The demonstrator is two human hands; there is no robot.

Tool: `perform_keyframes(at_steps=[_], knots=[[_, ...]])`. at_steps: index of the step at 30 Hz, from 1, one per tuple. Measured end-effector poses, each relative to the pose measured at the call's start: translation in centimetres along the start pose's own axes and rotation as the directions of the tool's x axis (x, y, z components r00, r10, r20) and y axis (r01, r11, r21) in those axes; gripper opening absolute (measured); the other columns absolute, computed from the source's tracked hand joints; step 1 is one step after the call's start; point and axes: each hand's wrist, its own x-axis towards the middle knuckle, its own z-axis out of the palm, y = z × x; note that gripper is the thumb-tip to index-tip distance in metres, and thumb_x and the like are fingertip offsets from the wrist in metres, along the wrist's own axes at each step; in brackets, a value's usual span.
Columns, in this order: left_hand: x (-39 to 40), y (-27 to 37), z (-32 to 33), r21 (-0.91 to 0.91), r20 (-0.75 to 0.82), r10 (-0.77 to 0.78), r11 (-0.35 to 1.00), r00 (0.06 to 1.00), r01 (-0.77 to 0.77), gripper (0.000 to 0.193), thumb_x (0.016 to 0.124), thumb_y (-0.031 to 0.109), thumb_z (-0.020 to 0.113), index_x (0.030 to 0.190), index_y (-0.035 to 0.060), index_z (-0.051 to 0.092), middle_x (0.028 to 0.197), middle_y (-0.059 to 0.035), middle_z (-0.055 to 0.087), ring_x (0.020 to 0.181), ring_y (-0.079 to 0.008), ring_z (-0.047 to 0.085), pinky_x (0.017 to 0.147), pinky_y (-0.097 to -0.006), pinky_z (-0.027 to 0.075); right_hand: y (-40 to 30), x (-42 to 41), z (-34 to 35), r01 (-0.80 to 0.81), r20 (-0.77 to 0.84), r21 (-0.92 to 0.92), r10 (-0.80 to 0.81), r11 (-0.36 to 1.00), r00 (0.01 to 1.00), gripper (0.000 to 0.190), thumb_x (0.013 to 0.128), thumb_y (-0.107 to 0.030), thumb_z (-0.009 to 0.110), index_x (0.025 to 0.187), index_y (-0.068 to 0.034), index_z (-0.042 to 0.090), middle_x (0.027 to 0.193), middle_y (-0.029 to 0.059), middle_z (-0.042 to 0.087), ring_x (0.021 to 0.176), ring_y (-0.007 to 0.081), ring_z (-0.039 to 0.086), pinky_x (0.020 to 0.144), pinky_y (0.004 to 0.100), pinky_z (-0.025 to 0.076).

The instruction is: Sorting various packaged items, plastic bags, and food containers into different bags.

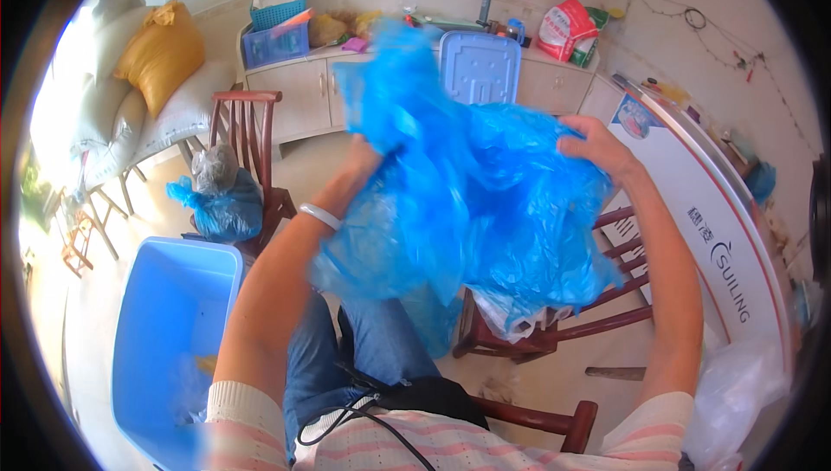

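Note:
Thin blue plastic bags (pixel 428 120), crumpled and partly blurred, hang spread out before me above my lap. My left hand (pixel 365 154) grips the plastic at the left, its fingers mostly hidden behind the film. At the upper right edge, my right hand (pixel 594 146) pinches the sheet of blue plastic (pixel 539 211) between thumb and fingers. Whether this is one bag or several overlapping ones, I cannot tell. Below the right part, white plastic bags (pixel 503 315) lie on the seat of a red-brown wooden chair (pixel 467 334).
A blue plastic bin (pixel 175 315) with scraps inside stands at my left. Behind it, filled bags (pixel 227 211) rest on another wooden chair (pixel 260 153). Stuffed sacks (pixel 162 55) are piled at far left. A white chest freezer (pixel 701 211) stands right; a cabinet (pixel 292 101) lines the back.

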Motion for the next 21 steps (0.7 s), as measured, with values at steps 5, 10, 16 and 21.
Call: perform_keyframes(at_steps=[5, 10, 16, 21], knots=[[-0.5, 1.5, -3.8, -0.091, -0.024, 0.027, 0.995, 0.999, -0.029, 0.035, 0.082, 0.020, 0.068, 0.111, 0.0021, 0.061, 0.098, -0.0112, 0.065, 0.090, -0.0179, 0.062, 0.075, -0.0311, 0.050, 3.3, -0.7, -1.5, -0.149, 0.090, -0.480, 0.218, 0.865, 0.972, 0.066, 0.070, -0.037, 0.082, 0.117, 0.004, 0.059, 0.105, 0.0111, 0.066, 0.094, 0.0186, 0.062, 0.084, 0.0321, 0.050], [-1.2, 3.8, -5.7, -0.206, -0.056, 0.082, 0.974, 0.995, -0.092, 0.031, 0.083, 0.019, 0.067, 0.108, 0.0020, 0.062, 0.095, -0.0100, 0.065, 0.087, -0.0164, 0.061, 0.073, -0.0300, 0.050, 1.6, -0.2, 1.0, -0.058, 0.047, -0.651, 0.117, 0.757, 0.992, 0.095, 0.062, -0.040, 0.085, 0.136, 0.000, 0.041, 0.126, 0.0201, 0.054, 0.116, 0.0290, 0.053, 0.100, 0.0377, 0.041], [-1.8, 6.2, -6.8, -0.321, -0.039, 0.128, 0.938, 0.991, -0.134, 0.027, 0.084, 0.019, 0.065, 0.105, 0.0019, 0.063, 0.092, -0.0086, 0.064, 0.084, -0.0145, 0.061, 0.070, -0.0288, 0.049, 0.0, 4.3, 12.1, 0.356, 0.142, -0.729, -0.380, 0.585, 0.914, 0.097, 0.062, -0.025, 0.081, 0.142, -0.005, 0.030, 0.120, 0.0302, 0.053, 0.116, 0.0414, 0.051, 0.098, 0.0434, 0.041], [-0.8, 5.7, -10.8, 0.198, -0.225, 0.189, 0.969, 0.956, -0.145, 0.024, 0.088, 0.021, 0.062, 0.104, 0.0034, 0.062, 0.088, -0.0060, 0.063, 0.076, -0.0127, 0.059, 0.064, -0.0289, 0.049, 1.5, 10.3, 8.3, 0.196, -0.068, -0.722, -0.351, 0.663, 0.934, 0.032, 0.072, -0.008, 0.059, 0.103, -0.001, 0.066, 0.097, 0.0241, 0.065, 0.096, 0.0393, 0.062, 0.083, 0.0436, 0.048]])
